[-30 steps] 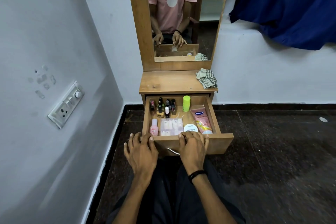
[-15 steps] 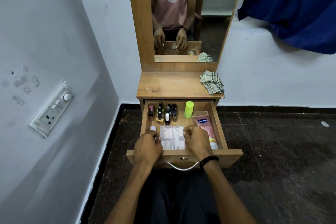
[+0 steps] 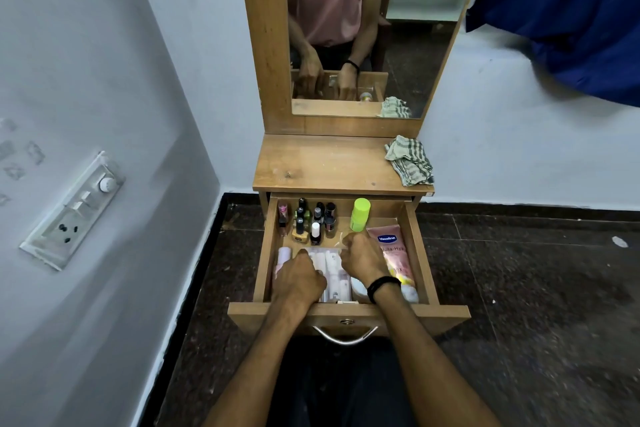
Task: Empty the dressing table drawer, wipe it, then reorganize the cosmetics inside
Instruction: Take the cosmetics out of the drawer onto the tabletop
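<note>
The wooden drawer [image 3: 420, 246] of the dressing table stands pulled out, full of cosmetics. Several nail polish bottles [image 3: 313, 220] stand at its back left, a lime-green roll-on [image 3: 359, 214] at the back middle, a pink Vaseline tube [image 3: 394, 255] along the right side. A clear plastic pack of small bottles [image 3: 330, 270] lies at the front middle. My left hand [image 3: 299, 279] grips the pack's left edge and my right hand [image 3: 362, 258] grips its right upper edge. A pale pink bottle [image 3: 284, 256] lies left of the pack, a white round jar [image 3: 358, 286] partly hidden under my right wrist.
A striped cloth [image 3: 408, 159] lies on the right of the tabletop [image 3: 325, 166] below the mirror [image 3: 363, 28]. A wall with a switch panel [image 3: 76, 208] is close on the left. Dark tiled floor [image 3: 536, 288] spreads to the right; a blue curtain [image 3: 568, 10] hangs upper right.
Both hands left the drawer's front edge, reached inside and closed on the clear plastic pack. The drawer has come farther out and the view has moved closer.
</note>
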